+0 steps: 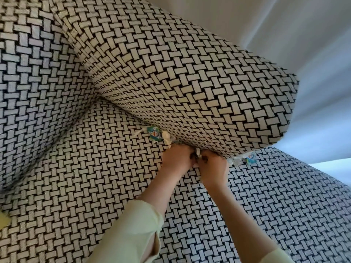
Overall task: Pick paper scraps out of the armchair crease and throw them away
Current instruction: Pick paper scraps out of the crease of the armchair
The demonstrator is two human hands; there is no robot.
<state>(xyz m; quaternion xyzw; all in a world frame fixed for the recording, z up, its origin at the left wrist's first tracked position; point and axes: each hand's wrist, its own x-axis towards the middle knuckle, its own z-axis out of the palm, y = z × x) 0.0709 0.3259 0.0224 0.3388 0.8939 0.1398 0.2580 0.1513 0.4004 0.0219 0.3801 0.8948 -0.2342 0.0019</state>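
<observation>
**Basket-weave upholstery, both grips at the crease**

Black-and-white basket-weave fabric covers nearly everything in view: the armchair seat [85, 186] lies near, a thick padded armrest [190, 82] runs along its far right side, and a pale wall [284, 25] shows beyond. Seat and armrest meet in a dark crease [123, 112].

A blue-printed paper scrap [154, 134] and a crumpled white paper scrap [166, 138] stick out of that crease, just left of the hands. More blue-and-white paper scraps [244, 160] poke out just to their right.

The left grip [177, 161] and the right grip [213, 168], both bare hands in pale green sleeves [133, 234], sit side by side at the crease with their fingers curled in under the armrest. A small white paper scrap [198, 151] stands up between them. I cannot tell whether either grip pinches it, because the fingertips are hidden.
</observation>
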